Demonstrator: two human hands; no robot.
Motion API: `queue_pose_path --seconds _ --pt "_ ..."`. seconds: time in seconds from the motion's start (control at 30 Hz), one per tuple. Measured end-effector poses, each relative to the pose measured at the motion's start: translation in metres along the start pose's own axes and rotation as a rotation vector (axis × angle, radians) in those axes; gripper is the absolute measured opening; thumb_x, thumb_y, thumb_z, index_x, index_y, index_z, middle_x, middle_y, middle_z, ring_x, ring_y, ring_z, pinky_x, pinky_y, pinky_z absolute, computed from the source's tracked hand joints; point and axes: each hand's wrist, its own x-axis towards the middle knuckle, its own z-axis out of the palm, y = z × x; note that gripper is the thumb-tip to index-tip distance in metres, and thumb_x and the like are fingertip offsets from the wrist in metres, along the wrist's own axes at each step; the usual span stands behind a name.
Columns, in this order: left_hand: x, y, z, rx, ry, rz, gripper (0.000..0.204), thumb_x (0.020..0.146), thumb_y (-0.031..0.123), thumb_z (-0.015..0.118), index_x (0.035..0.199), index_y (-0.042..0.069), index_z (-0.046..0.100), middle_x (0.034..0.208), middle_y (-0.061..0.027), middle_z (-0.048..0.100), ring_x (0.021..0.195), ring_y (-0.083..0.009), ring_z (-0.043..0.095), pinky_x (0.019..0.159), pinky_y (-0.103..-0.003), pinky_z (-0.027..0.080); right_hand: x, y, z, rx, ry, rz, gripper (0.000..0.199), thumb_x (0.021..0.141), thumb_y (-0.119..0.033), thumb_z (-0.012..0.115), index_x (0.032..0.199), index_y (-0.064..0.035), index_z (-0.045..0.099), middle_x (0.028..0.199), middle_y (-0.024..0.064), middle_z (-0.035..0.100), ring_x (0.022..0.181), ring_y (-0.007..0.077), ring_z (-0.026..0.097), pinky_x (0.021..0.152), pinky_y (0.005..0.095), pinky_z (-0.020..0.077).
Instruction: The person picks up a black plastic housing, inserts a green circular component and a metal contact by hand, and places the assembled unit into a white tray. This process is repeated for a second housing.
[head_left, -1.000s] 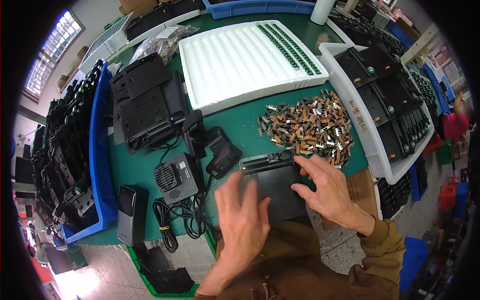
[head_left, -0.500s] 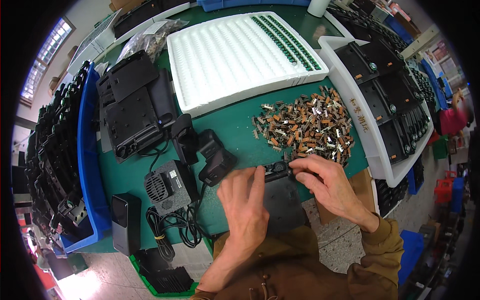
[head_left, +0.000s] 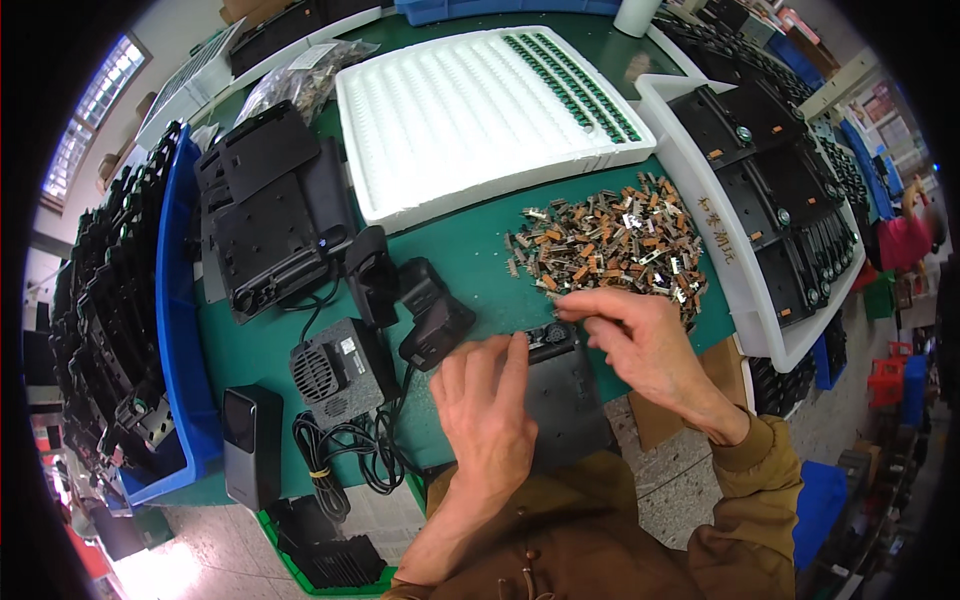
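A flat black plastic housing (head_left: 565, 400) lies at the table's front edge against my body, its far end carrying a round part and a narrow slot. My left hand (head_left: 487, 415) grips its left side, with fingertips pressed at the far left corner. Just above its far right corner, my right hand (head_left: 645, 345) is closed in a pinch, thumb and forefinger together; whatever they hold is too small to make out. Beyond that hand spreads a heap of small metal slide switches (head_left: 610, 245) with orange-brown and white parts.
A white foam tray (head_left: 440, 130) holds rows of green parts. At right stands a white bin (head_left: 710, 240) of black housings; a blue bin (head_left: 180, 330) stands left. Nearer are stacked black housings (head_left: 265, 240), a speaker-like box (head_left: 345, 370), coiled cable (head_left: 325, 480) and a black block (head_left: 252, 445).
My right hand has lifted slightly up and left, away from the housing's far right corner toward the switch heap. My left hand stays in place on the housing.
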Motion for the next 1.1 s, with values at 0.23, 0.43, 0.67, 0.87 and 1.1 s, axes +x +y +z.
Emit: queue_pose_path --seconds 0.23,0.43,0.67,0.87,1.1 --pt "-0.005 -0.006 0.003 0.015 -0.003 0.016 0.053 0.064 -0.006 0.062 0.116 0.001 0.066 0.112 -0.0104 0.062 0.105 -0.0323 0.055 0.089 -0.043 0.042 0.004 -0.003 -0.003 -0.13 0.027 0.034 0.031 0.092 0.003 0.055 0.12 -0.0021 0.068 0.107 0.0072 0.073 0.076 0.0096 0.063 0.066 0.024 0.0531" --pt "-0.001 -0.007 0.006 0.001 -0.037 0.037 0.062 0.058 -0.003 0.063 0.12 0.0 0.063 0.117 -0.0122 0.059 0.109 -0.0346 0.053 0.091 -0.045 0.04 0.013 -0.018 -0.029 0.133 0.072 0.161 0.025 0.089 0.003 0.058 0.111 0.0007 0.069 0.092 0.0091 0.075 0.076 0.0125 0.068 0.069 0.0257 0.0534" --pt "-0.003 -0.008 0.008 0.003 -0.018 0.036 0.063 0.058 -0.002 0.063 0.121 0.001 0.063 0.119 -0.0117 0.058 0.109 -0.0348 0.053 0.091 -0.046 0.039 0.083 -0.015 -0.08 -0.295 0.278 -0.163 0.026 0.084 -0.003 0.063 0.108 0.0026 0.069 0.095 0.016 0.073 0.083 0.0229 0.07 0.078 0.0336 0.054" --pt "0.003 0.001 0.008 0.008 0.027 -0.015 0.045 0.072 -0.005 0.06 0.116 0.003 0.068 0.113 -0.0091 0.063 0.103 -0.0316 0.057 0.088 -0.043 0.043 0.154 0.014 -0.093 -0.524 0.289 -0.121 0.03 0.079 -0.006 0.063 0.107 -0.0022 0.071 0.097 0.017 0.073 0.089 0.0334 0.07 0.08 0.0405 0.0533" --pt "-0.001 -0.008 0.01 0.005 -0.006 0.031 0.056 0.066 -0.001 0.06 0.122 0.001 0.063 0.119 -0.0108 0.058 0.108 -0.0307 0.054 0.09 -0.043 0.039 0.187 0.032 -0.08 -0.699 0.197 -0.206 0.026 0.075 -0.005 0.068 0.101 -0.0057 0.073 0.094 0.0132 0.07 0.085 0.0307 0.067 0.075 0.0406 0.0514"
